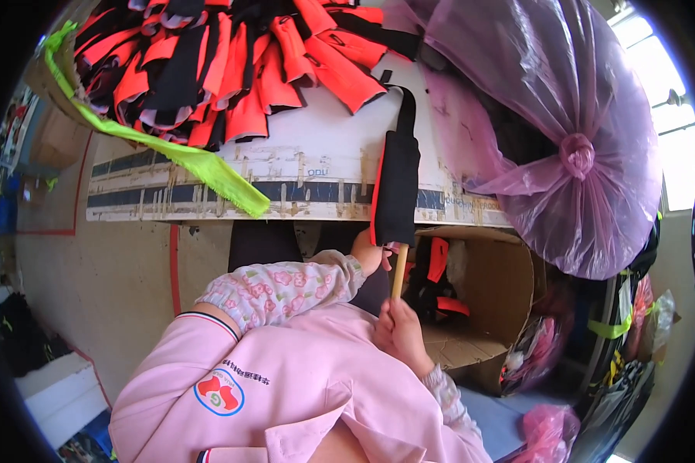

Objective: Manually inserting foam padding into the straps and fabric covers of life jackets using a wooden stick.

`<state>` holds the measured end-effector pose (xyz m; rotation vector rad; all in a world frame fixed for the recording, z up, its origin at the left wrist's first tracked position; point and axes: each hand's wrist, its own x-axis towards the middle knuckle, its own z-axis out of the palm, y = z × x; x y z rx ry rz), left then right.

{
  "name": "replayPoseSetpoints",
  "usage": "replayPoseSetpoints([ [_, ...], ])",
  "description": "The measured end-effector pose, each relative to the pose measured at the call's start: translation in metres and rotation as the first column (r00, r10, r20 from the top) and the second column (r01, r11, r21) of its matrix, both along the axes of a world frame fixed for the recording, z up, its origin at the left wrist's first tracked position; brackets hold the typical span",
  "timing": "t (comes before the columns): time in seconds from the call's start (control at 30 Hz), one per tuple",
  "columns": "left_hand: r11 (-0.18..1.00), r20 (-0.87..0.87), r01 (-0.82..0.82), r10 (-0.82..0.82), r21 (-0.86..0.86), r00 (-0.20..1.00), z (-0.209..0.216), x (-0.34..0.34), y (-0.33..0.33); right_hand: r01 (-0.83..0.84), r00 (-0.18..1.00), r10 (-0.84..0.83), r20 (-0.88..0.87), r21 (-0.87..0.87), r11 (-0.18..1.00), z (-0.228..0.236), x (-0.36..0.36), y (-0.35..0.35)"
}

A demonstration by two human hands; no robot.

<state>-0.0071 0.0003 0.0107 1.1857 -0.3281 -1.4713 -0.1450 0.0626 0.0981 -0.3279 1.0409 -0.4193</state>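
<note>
A black fabric sleeve with an orange side (398, 189) lies over the table's front edge, a black strap (405, 108) running from its far end. My left hand (371, 251) is closed at the sleeve's near end, pinching its edge; some of the fingers are hidden beneath the fabric. My right hand (399, 328) is wrapped round a light wooden stick (399, 272). The stick's upper end meets the sleeve's near opening; how far it reaches inside is hidden.
Many orange and black fabric pieces (232, 69) are heaped on the worn white table (316, 162). A yellow-green strip (208, 170) hangs over its edge. A knotted purple plastic bag (533, 116) bulges at right. Below, a cardboard box (479, 285) holds similar pieces.
</note>
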Motion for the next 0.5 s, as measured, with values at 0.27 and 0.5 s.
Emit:
replayPoseSetpoints([
  [0.27,0.997,0.094,0.060,-0.065,0.056,0.993,-0.002,0.004,-0.003,0.018,0.999,-0.014,0.042,-0.112,0.994,-0.033,0.040,-0.052],
  [0.5,0.997,0.086,-0.005,0.011,-0.080,0.996,-0.010,0.002,0.002,-0.036,0.996,0.042,0.081,-0.079,0.996,-0.024,0.017,-0.030],
])
